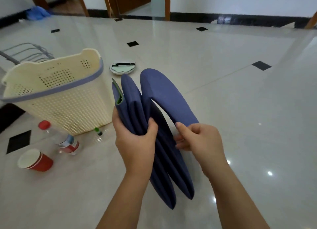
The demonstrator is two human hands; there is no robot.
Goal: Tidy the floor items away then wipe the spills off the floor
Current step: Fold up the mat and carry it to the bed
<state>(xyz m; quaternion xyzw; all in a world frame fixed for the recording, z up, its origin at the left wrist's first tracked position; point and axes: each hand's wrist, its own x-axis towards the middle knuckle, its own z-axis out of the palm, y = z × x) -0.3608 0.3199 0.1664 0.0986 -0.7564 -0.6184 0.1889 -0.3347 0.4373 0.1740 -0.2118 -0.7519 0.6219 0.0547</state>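
Observation:
A folded blue mat (pixel 164 98) with a green inner edge hangs in front of me above the tiled floor. My left hand (pixel 135 141) grips its stacked left folds, thumb across the front. My right hand (pixel 199 137) pinches the loose right-hand flap, which arches up and over. A cream perforated basket (pixel 72 108) with a blue rim stands to the left. In front of it on the floor lie a plastic bottle (pixel 61 137) with a red cap, a red paper cup (pixel 36 161) on its side, and a small green-capped bottle (pixel 98 131).
A white plate (pixel 122 67) holding a black item sits on the floor beyond the mat. A grey metal rack (pixel 25 52) stands behind the basket. A blue bag (pixel 36 12) lies by the far wall. Doorways open at the back. Glossy tiled floor stretches to the right.

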